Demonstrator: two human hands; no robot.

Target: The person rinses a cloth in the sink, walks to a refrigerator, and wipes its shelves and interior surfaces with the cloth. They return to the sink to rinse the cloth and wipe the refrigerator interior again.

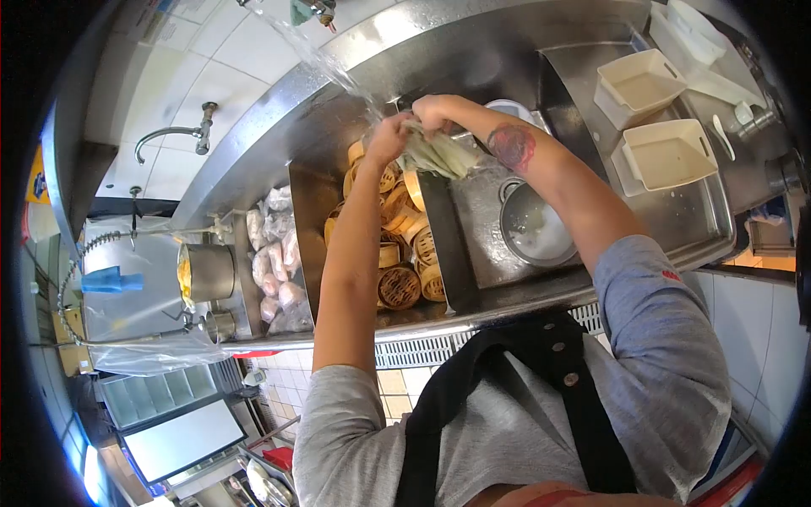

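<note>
Both my hands are close together over the divider between two sink basins. My left hand [389, 139] is closed on the upper end of a bunch of pale green stalks [441, 156], which looks to be in a thin clear bag. Beside it my right hand [432, 111] is closed on the same end. The stalks hang over the right basin, above a round metal bowl [515, 238] holding whitish liquid. Water from a tap [321, 12] streams down near my left hand. Bamboo steamer baskets [399, 286] fill the middle basin.
Bagged pale pink pieces [274, 262] lie in the left basin. A metal pot [209, 272] stands farther left. Two beige tubs [672, 156] and a white spoon [724, 138] are on the right drainboard. A second tap [203, 131] is on the wall.
</note>
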